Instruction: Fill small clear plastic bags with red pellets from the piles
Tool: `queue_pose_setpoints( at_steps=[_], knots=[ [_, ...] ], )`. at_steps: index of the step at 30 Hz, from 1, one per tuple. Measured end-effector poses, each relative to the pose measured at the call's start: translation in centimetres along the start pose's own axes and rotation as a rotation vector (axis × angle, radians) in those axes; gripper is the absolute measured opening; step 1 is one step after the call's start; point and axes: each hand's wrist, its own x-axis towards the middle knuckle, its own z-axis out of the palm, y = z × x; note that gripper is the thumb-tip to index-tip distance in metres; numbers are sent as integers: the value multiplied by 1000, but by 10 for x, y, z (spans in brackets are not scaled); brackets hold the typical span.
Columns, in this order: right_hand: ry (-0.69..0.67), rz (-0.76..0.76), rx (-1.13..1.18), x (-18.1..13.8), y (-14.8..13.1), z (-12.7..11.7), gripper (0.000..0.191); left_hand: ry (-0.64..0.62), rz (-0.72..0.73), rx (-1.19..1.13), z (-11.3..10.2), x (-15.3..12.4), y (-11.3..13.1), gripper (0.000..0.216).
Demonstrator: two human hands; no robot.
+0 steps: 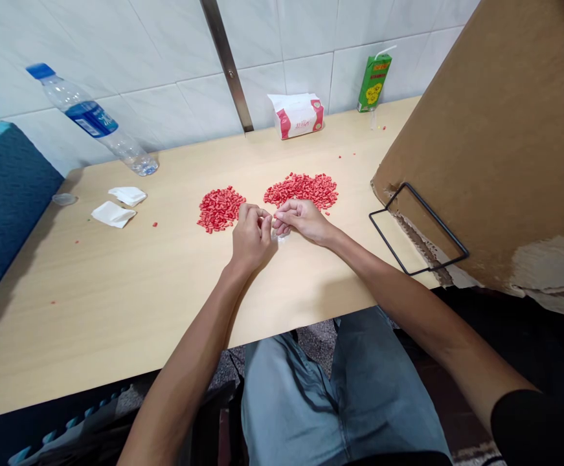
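Note:
Two piles of small red pieces lie on the wooden table: a left pile (pixel 219 208) and a wider right pile (pixel 305 188). My left hand (pixel 252 236) is closed at the right edge of the left pile, thumb against the fingers. Just below the right pile, my right hand (pixel 304 220) pinches with thumb and forefinger. The fingertips of both hands nearly meet. What either pinch holds is too small to make out. Under the right fingers shows a bit of clear plastic (pixel 282 238), partly hidden by the hand.
A tilted water bottle (pixel 97 123) leans at the back left near folded white tissues (pixel 114 213). A tissue pack (pixel 300 118) and a green drink carton (pixel 373 83) stand by the tiled wall. At right are a large cardboard sheet (pixel 495 142) and a black wire frame (pixel 417 230).

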Motion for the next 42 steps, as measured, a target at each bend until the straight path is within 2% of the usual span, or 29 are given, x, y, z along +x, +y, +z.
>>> queue_pose_setpoints(
  at_steps=[12,18,26,33,42],
  knots=[
    [15,-22,-22,1,3,1,25,-1,-5,-51,-3,1,3,11],
    [36,-13,-4,2,-1,-2,21,4,-1,-149,-8,2,5,15],
    [-29,-42,10,3,0,-7,22,-6,-139,-306,-7,3,4,11],
    [-64,-18,9,2,-2,-7,27,-64,-319,-497,-7,6,4,16],
    [-81,-27,13,2,-1,-7,24,-82,-364,-494,-8,6,5,21]
  ],
)
